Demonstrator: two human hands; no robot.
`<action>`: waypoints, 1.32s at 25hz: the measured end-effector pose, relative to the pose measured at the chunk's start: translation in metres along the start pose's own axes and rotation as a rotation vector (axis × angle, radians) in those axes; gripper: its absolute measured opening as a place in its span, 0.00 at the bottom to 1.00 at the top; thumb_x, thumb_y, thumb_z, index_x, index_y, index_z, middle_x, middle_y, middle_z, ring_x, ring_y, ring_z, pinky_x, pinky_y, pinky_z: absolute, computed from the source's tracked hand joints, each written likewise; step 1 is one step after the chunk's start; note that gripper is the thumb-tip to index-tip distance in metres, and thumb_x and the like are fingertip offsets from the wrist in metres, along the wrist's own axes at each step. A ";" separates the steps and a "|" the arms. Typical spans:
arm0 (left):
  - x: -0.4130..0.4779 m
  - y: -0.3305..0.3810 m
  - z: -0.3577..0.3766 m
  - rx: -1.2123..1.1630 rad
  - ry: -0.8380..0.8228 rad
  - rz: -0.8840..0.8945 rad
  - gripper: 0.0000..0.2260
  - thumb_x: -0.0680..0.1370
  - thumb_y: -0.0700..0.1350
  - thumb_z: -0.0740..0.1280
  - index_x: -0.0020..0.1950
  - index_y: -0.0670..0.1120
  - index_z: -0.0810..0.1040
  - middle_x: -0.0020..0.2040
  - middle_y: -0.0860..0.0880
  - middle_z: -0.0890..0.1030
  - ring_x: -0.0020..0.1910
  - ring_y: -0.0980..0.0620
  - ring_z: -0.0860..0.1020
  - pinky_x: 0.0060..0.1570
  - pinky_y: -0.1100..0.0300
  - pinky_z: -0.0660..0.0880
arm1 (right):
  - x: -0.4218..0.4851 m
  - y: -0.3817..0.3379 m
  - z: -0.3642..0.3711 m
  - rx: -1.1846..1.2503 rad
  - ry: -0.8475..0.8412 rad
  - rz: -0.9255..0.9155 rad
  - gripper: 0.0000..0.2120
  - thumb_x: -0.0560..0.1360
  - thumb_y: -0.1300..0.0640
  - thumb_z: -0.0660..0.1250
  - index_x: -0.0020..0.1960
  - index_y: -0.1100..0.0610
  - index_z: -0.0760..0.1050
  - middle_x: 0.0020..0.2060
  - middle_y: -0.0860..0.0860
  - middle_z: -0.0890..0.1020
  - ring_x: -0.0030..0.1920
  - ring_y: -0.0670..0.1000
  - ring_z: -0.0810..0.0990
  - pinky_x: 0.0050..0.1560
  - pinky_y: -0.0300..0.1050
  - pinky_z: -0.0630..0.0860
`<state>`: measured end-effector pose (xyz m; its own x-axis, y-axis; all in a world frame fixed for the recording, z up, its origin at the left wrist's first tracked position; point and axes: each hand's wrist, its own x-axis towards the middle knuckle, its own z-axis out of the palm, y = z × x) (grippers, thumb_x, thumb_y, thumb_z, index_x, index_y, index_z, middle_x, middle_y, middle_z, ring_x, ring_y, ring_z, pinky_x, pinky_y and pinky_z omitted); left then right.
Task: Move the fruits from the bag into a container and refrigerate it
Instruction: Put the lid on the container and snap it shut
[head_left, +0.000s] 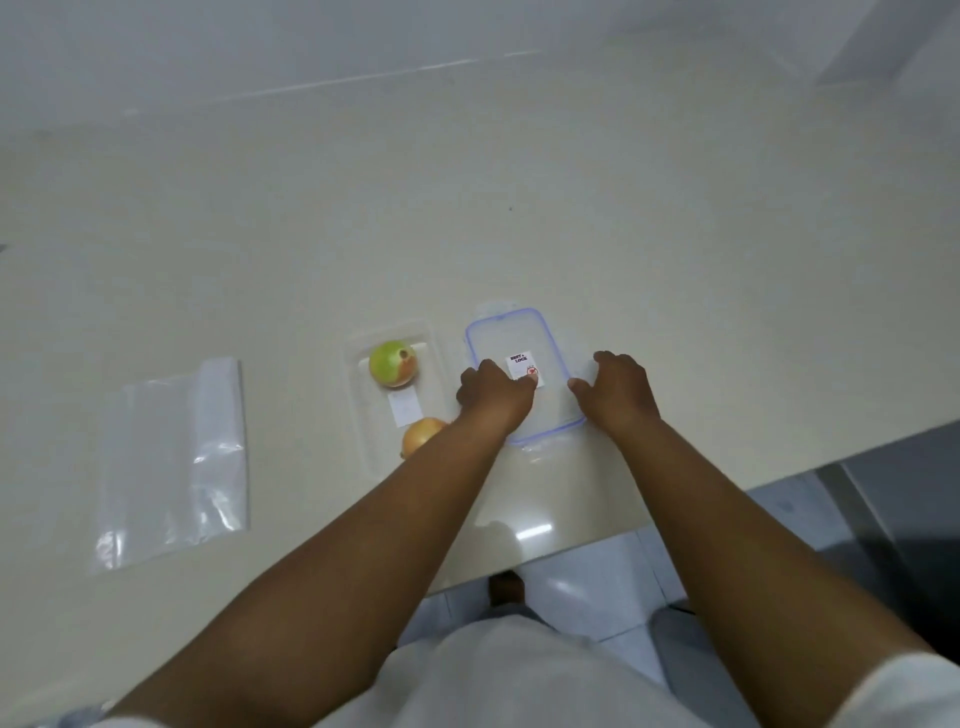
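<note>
A clear rectangular container (363, 415) sits on the counter holding a green and orange fruit (393, 363) at its far end and an orange fruit (420, 435) at its near end, partly hidden by my left forearm. To its right lies a clear lid (509, 338) with a blue rim and a small label. My left hand (493, 392) rests on the lid's left side, fingers curled on its surface. My right hand (618, 387) grips the lid's right edge. An empty clear plastic bag (171, 462) lies flat at the left.
The beige counter (571, 208) stretches far back to a pale wall. Its front edge runs diagonally just behind my arms, with white floor tiles (597, 577) below and a dark grey surface (909, 493) at the right.
</note>
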<state>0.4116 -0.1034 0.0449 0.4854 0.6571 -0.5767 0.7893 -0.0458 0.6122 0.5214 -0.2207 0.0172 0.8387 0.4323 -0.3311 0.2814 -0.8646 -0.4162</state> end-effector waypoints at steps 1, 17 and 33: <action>0.005 0.000 0.004 0.010 0.011 -0.053 0.28 0.75 0.57 0.67 0.68 0.41 0.70 0.69 0.40 0.71 0.66 0.39 0.72 0.65 0.50 0.70 | 0.006 0.001 0.000 -0.001 -0.012 0.006 0.28 0.74 0.47 0.69 0.68 0.61 0.69 0.65 0.61 0.74 0.66 0.60 0.72 0.64 0.50 0.69; 0.006 -0.002 0.012 -0.312 0.200 -0.039 0.22 0.74 0.40 0.69 0.68 0.41 0.71 0.53 0.46 0.80 0.55 0.46 0.78 0.57 0.58 0.71 | 0.019 0.034 -0.025 0.357 -0.025 0.109 0.20 0.62 0.46 0.79 0.43 0.55 0.73 0.40 0.50 0.79 0.44 0.55 0.81 0.43 0.47 0.77; -0.016 -0.103 -0.128 -0.179 0.360 0.002 0.27 0.69 0.52 0.76 0.63 0.40 0.76 0.58 0.43 0.81 0.55 0.42 0.80 0.58 0.49 0.77 | -0.038 -0.108 0.012 0.251 -0.109 -0.221 0.38 0.65 0.47 0.78 0.70 0.56 0.68 0.46 0.50 0.78 0.48 0.51 0.77 0.51 0.42 0.71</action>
<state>0.2748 -0.0129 0.0603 0.2989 0.8804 -0.3682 0.6950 0.0635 0.7162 0.4539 -0.1406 0.0640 0.7120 0.6384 -0.2924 0.3158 -0.6631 -0.6787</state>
